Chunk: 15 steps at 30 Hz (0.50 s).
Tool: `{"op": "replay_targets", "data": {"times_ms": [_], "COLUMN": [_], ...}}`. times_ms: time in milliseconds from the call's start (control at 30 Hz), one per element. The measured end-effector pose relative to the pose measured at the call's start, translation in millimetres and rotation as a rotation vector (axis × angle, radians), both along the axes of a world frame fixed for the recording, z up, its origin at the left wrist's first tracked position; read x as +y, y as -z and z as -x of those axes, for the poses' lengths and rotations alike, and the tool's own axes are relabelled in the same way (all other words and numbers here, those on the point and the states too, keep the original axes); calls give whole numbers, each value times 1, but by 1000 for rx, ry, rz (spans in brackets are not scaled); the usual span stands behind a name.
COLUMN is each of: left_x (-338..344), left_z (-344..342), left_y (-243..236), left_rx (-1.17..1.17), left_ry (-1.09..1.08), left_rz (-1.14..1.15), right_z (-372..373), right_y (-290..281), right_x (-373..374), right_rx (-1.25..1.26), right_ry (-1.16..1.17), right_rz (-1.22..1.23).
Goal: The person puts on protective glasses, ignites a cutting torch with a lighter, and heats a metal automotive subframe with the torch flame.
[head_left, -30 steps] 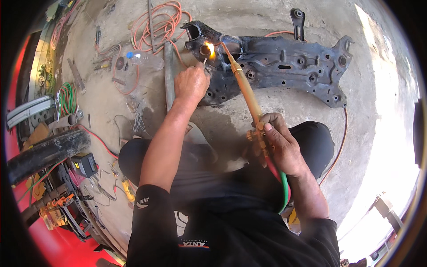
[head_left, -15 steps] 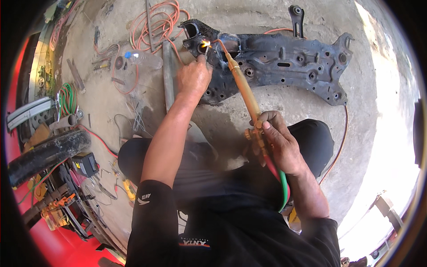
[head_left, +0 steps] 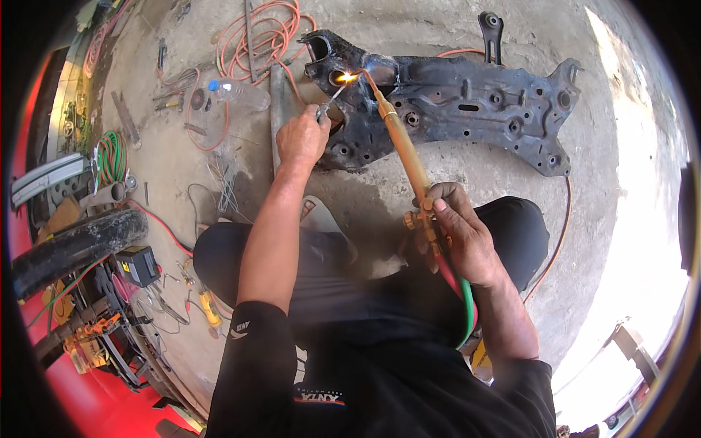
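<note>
A black steel car subframe point(head_left: 467, 102) lies on the concrete floor ahead of me. My right hand point(head_left: 456, 230) grips the handle of a long brass gas torch point(head_left: 401, 150); its bright orange flame point(head_left: 347, 76) burns at the subframe's left end. Red and green hoses point(head_left: 464, 306) run back from the handle along my forearm. My left hand point(head_left: 301, 139) pinches a thin metal filler rod point(head_left: 330, 101), whose tip points into the flame.
An orange hose point(head_left: 252, 40) lies coiled behind the subframe. A plastic bottle point(head_left: 234, 90), scattered tools and rods point(head_left: 223, 186) lie to the left. A black tyre point(head_left: 77, 248), a green hose coil point(head_left: 109, 157) and a small black box point(head_left: 136, 264) crowd the left edge.
The view has shifted slightly, so the subframe and flame sit higher in the picture. Both hands keep their grips, with the rod and torch still at the same spot.
</note>
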State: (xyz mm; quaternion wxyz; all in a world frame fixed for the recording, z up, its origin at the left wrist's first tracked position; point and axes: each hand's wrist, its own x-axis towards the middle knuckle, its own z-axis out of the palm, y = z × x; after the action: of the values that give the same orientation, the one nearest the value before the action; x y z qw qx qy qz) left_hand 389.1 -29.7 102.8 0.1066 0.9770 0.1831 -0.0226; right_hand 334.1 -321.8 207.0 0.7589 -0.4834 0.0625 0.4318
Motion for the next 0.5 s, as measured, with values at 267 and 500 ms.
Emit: {"op": "replay_targets", "data": {"times_ms": [267,500], "left_x": [-11,1], "left_z": [12,11], "left_y": [9,16], "left_rx": [93,-9], "left_ry": [-277,-293], "left_rz": [148,245], "right_z": [1,1], "right_y": [1,2], "right_x": [-2,-2], "right_rx": [11,8], "right_ry": [-7,-40], "right_rz": [28,28]}}
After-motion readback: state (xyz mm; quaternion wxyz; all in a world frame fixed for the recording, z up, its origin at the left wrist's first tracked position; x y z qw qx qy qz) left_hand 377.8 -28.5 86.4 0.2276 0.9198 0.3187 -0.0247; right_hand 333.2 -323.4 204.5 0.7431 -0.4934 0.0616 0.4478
